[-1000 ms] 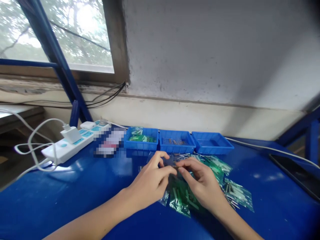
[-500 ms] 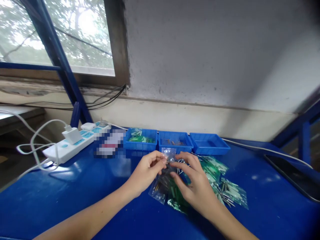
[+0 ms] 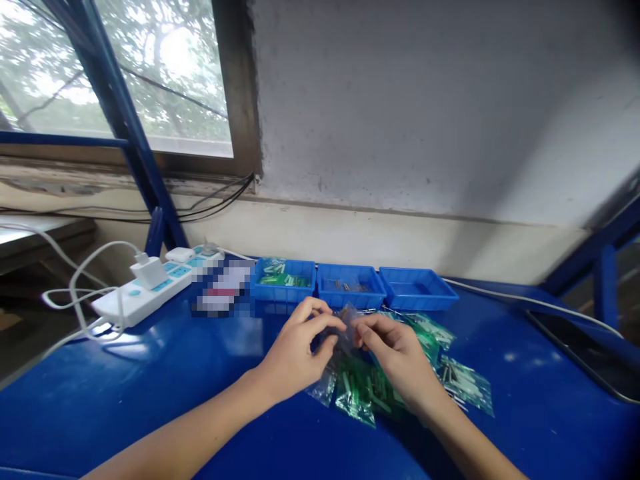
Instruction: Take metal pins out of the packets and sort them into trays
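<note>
Plastic bag (image 3: 346,341), small and clear, sits between your two hands, in front of three blue trays (image 3: 350,297). Your left hand (image 3: 297,350) curls at the bag's left side, thumb and forefinger parted. Your right hand (image 3: 400,353) has thumb and forefinger drawn together at its right side; what they pinch, you cannot tell. Green-filled packets (image 3: 356,401) lie nearer you on the blue table (image 3: 220,380).
</note>
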Available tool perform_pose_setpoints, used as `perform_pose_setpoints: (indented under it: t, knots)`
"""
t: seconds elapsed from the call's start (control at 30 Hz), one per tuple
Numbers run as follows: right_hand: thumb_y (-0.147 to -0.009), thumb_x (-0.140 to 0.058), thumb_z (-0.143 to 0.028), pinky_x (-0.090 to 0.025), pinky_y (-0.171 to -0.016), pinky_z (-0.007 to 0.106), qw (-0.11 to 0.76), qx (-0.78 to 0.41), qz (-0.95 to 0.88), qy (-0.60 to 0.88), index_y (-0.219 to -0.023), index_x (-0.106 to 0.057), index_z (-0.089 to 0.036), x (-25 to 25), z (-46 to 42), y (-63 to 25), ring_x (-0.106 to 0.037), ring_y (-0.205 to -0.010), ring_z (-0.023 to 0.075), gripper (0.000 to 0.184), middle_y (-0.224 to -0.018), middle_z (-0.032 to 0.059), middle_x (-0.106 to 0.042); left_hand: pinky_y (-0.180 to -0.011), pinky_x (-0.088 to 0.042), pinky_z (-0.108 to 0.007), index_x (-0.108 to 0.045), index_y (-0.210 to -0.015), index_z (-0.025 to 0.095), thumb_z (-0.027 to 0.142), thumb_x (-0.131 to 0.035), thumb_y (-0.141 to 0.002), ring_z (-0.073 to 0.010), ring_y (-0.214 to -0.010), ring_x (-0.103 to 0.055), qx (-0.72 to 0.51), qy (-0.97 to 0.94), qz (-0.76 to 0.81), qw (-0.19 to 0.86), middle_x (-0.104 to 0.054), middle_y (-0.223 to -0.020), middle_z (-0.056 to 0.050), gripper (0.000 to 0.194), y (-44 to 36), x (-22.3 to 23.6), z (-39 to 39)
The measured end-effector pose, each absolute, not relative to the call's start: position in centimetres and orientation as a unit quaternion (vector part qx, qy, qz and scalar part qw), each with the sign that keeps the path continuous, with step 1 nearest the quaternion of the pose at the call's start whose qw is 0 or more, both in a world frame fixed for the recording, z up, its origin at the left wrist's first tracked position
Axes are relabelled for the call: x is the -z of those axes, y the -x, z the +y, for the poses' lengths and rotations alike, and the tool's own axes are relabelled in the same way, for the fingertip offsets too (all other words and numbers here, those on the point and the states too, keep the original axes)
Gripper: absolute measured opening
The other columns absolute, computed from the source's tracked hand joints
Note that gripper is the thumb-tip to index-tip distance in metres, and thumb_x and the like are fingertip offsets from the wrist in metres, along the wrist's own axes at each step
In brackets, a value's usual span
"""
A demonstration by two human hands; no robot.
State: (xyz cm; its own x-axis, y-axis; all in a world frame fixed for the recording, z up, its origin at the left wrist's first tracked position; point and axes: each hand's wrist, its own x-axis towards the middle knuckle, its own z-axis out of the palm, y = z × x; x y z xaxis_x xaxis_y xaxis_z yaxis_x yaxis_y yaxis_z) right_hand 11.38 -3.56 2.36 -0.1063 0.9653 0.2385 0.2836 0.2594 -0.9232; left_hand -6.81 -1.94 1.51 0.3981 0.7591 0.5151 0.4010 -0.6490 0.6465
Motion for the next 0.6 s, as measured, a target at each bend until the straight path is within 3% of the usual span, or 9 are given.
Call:
perform_pose_setpoints:
  t: [0.07, 0.17, 0.27, 0.33, 0.47, 0.6]
  knots:
    - [-0.085, -0.051, -0.029, -0.047, -0.065, 0.027, 0.473, -0.272, -0.691, 0.474, -0.083, -0.065, -0.017, -2.2, -3.6, -11.4, -0.059, -0.069, 0.0166, 0.018, -0.075, 0.0044, -0.064, -0.079, -0.043, -0.029, -0.064, -0.095, 0.022, 0.027, -0.052, -0.086, -0.0181, -0.092, -0.053, -0.4, -0.78, 0.384, 0.29, -0.051, -0.098, -0.004, 0.016, 6.7, -1.7, -2.0]
    - [-0.085, -0.047, -0.016, -0.049, -0.071, 0.03, 0.475, -0.131, -0.768, 0.409, -0.09, -0.066, -0.02, -2.0, -3.9, -11.3, -0.059, -0.08, 0.0183, 0.02, -0.086, 0.0067, -0.063, -0.064, -0.041, -0.026, -0.064, -0.087, 0.018, 0.045, -0.037, -0.092, -0.0155, -0.073, -0.051, -0.39, -0.684, 0.443, 0.429, -0.052, -0.082, -0.003, 0.038, 6.6, -1.9, -2.0]
    - [-0.083, -0.045, -0.011, -0.05, -0.07, 0.032, 0.465, -0.073, -0.794, 0.385, -0.094, -0.066, -0.023, -1.6, -4.1, -11.1, -0.057, -0.083, 0.0187, 0.026, -0.094, 0.0081, -0.057, -0.058, -0.038, -0.024, -0.062, -0.086, 0.017, 0.048, -0.039, -0.091, -0.0136, -0.065, -0.047, -0.392, -0.631, 0.45, 0.496, -0.052, -0.072, -0.001, 0.039, 6.6, -1.9, -1.7]
    - [-0.083, -0.045, -0.011, -0.05, -0.071, 0.033, 0.454, -0.074, -0.788, 0.409, -0.096, -0.066, -0.024, -1.5, -4.1, -11.0, -0.056, -0.086, 0.0194, 0.027, -0.098, 0.0089, -0.052, -0.06, -0.038, -0.024, -0.062, -0.087, 0.017, 0.041, -0.047, -0.089, -0.0135, -0.065, -0.048, -0.399, -0.661, 0.429, 0.469, -0.055, -0.073, 0.0, 0.028, 6.6, -2.0, -1.7]
    - [-0.082, -0.052, -0.022, -0.045, -0.087, 0.04, 0.441, -0.167, -0.754, 0.457, -0.091, -0.066, -0.022, -2.1, -4.2, -11.3, -0.05, -0.103, 0.024, 0.017, -0.104, 0.0095, -0.048, -0.065, -0.042, -0.025, -0.062, -0.087, 0.018, 0.025, -0.052, -0.087, -0.0148, -0.073, -0.053, -0.431, -0.752, 0.391, 0.308, -0.058, -0.083, -0.003, 0.012, 6.7, -2.0, -1.9]
    - [-0.087, -0.047, -0.041, -0.047, -0.079, 0.034, 0.449, -0.318, -0.699, 0.457, -0.079, -0.067, -0.019, -3.0, -4.3, -11.3, -0.054, -0.096, 0.022, 0.031, -0.097, 0.008, -0.052, -0.075, -0.045, -0.027, -0.062, -0.085, 0.019, 0.015, -0.048, -0.088, -0.0157, -0.083, -0.055, -0.423, -0.831, 0.309, 0.185, -0.054, -0.088, -0.005, 0.014, 6.9, -1.8, -2.4]
